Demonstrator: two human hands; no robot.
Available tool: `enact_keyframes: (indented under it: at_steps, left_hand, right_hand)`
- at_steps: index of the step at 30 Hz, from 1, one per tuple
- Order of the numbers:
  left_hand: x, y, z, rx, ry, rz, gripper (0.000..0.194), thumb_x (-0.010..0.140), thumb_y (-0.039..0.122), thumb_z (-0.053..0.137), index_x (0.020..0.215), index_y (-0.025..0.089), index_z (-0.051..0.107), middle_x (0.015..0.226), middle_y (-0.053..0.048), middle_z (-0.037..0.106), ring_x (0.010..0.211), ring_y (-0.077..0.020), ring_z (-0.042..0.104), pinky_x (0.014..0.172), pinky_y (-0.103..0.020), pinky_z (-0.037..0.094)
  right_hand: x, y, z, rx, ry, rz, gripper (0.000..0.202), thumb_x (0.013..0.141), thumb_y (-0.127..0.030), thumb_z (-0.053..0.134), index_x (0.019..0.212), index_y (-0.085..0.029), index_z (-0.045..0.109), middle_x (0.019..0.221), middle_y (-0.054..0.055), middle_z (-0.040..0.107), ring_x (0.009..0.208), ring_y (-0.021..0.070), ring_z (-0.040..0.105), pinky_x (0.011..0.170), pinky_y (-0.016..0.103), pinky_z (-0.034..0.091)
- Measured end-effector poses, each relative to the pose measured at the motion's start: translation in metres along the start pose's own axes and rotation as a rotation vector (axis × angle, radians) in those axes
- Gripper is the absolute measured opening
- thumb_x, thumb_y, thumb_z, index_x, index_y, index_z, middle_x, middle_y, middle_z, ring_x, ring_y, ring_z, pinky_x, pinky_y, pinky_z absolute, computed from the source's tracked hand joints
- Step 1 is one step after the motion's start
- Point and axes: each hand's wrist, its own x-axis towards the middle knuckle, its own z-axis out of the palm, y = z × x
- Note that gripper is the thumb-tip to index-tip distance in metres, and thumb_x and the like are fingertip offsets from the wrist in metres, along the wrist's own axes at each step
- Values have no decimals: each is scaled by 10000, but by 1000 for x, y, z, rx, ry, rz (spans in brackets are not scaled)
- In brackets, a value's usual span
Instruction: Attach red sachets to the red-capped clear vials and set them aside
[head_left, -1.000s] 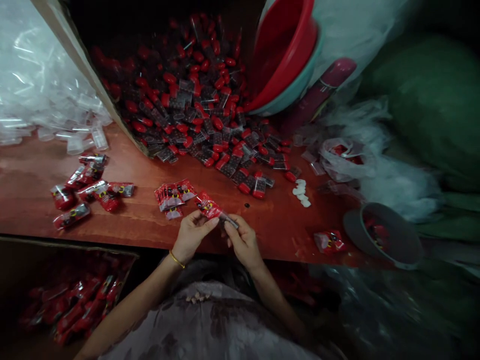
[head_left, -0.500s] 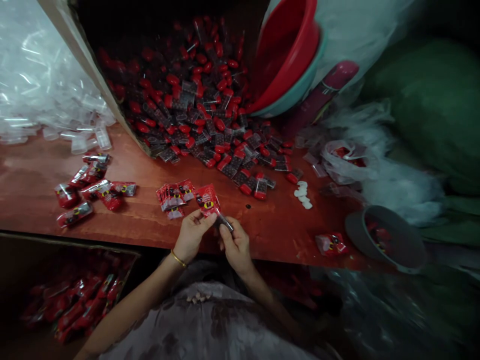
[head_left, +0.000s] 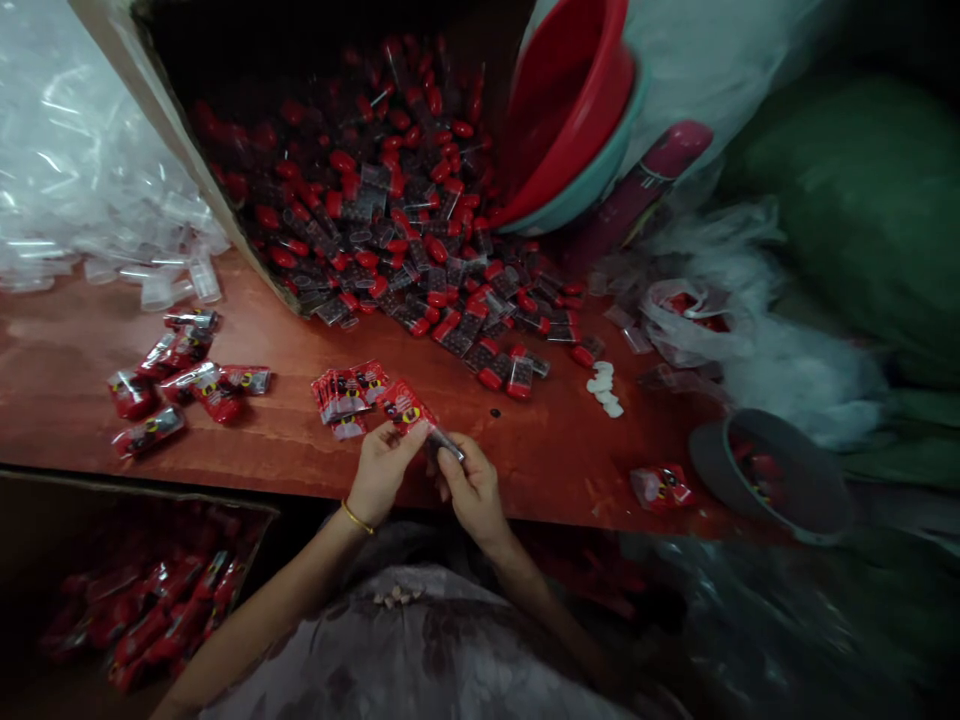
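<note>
My left hand (head_left: 382,465), with a gold bracelet at the wrist, pinches a red printed plastic sleeve (head_left: 406,407). In my right hand (head_left: 472,487) is a small clear tube (head_left: 451,446) with dark contents, its end at the sleeve's lower opening. How far the tube sits inside the sleeve is hidden by my fingers. Left of the hands, a fanned stack of red printed sleeves (head_left: 346,392) lies on the reddish table (head_left: 300,340). Several sleeved tubes (head_left: 204,385) lie farther left.
A tipped cardboard box (head_left: 247,255) spills red-capped tubes (head_left: 431,250) at the back. Clear plastic cups (head_left: 161,285) are heaped at left, red and teal basins (head_left: 574,120) lean at back right. A grey bowl (head_left: 787,480) stands right; a box of wrapped tubes (head_left: 172,610) sits lower left.
The red sleeve has tilted leftward and down over the tube's end. Both hands stay in nearly the same place, still pinching.
</note>
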Motion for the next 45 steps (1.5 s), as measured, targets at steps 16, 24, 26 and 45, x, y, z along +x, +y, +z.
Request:
enact_keyframes:
  at_steps: [16, 24, 26, 45]
  left_hand:
    - [5, 4, 4, -50, -73, -49, 280, 649, 356, 728, 799, 124, 682, 673, -29, 678, 548, -96, 583, 570, -211, 483]
    - [-1, 3, -1, -52, -128, -16, 344, 752, 470, 602, 823, 139, 660, 480, 45, 490, 394, -67, 455, 385, -180, 405]
    - [-1, 1, -2, -70, -130, -18, 332, 755, 466, 600, 793, 140, 644, 483, 46, 488, 398, -70, 462, 384, -182, 408]
    - [5, 6, 2, -42, -144, -55, 229, 684, 315, 708, 826, 136, 705, 806, -60, 717, 627, -111, 599, 580, -209, 468]
  right_hand:
    - [5, -5, 15, 28, 68, 3, 187, 877, -372, 468, 890, -200, 540, 592, -53, 483, 444, 71, 442, 429, 188, 384]
    - [9, -10, 12, 189, 3, 76, 284, 840, -470, 511, 878, -190, 541, 603, -57, 505, 380, 37, 375, 347, 162, 301]
    - [10, -10, 12, 181, 7, 73, 282, 838, -470, 514, 879, -192, 540, 587, -64, 491, 375, 38, 372, 349, 164, 304]
    - [8, -12, 12, -123, 115, -70, 168, 874, -343, 459, 889, -206, 555, 637, -14, 572, 545, 118, 527, 514, 228, 442]
